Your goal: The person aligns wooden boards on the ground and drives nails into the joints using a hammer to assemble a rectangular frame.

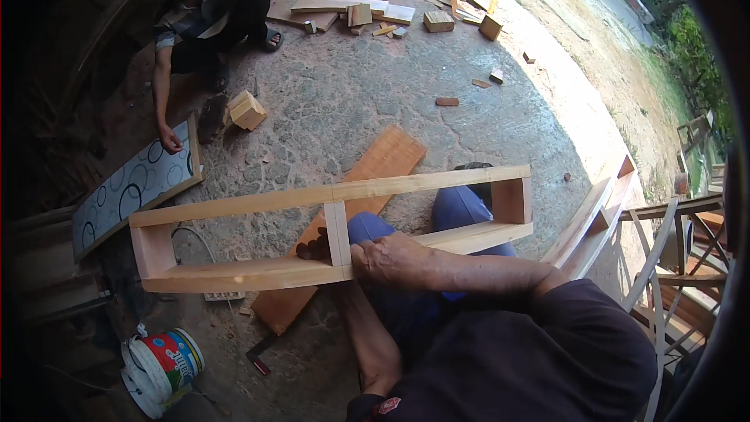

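A long, pale wooden frame (234,202) with two rails, end blocks and a middle crosspiece (337,233) lies across my blue-trousered knees. My right hand (384,261) is closed at the right side of the crosspiece, against the near rail. From below, my left forearm passes under that rail. The dark fingers of my left hand (314,247) curl at the left side of the crosspiece, and the rail hides part of this hand. No tool shows in either hand. Under the frame, a reddish-brown board (383,160) lies aslant on the floor.
A paint bucket (162,371) and a red-handled L-shaped tool (259,361) are at lower left. Another person (207,12) squats at upper left, touching a circle-patterned panel (133,187). Wood offcuts (351,4) lie at the back; another wooden frame (590,215) stands right.
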Demonstrator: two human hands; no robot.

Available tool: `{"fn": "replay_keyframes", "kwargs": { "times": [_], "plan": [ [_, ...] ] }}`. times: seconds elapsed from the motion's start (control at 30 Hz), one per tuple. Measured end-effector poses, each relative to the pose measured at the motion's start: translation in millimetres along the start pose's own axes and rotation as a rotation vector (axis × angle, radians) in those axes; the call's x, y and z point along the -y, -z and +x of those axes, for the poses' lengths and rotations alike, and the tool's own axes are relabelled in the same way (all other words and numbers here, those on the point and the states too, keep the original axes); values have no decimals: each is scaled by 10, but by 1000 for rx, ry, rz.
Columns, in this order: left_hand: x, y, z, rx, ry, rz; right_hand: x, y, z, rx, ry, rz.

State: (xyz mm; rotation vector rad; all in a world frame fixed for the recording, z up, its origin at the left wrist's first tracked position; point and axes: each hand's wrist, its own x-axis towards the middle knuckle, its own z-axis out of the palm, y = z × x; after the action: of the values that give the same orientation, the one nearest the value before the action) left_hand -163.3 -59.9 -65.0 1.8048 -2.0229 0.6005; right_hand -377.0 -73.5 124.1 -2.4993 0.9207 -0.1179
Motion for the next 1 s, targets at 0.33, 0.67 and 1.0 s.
{"fn": "replay_keyframes", "kwargs": {
  "times": [0.33, 0.67, 1.0],
  "plan": [
    [-938, 302, 691, -8, 783, -2294, -662, 342, -415, -96, -323, 442],
    [-1041, -277, 344, 845, 1072, -2133, -1189, 810, -1788, -641, -744, 1172],
    [-1137, -193, 371, 841, 1038, -2042, -2604, 232, -3725, -1132, -1153, 772]
  ]
}}
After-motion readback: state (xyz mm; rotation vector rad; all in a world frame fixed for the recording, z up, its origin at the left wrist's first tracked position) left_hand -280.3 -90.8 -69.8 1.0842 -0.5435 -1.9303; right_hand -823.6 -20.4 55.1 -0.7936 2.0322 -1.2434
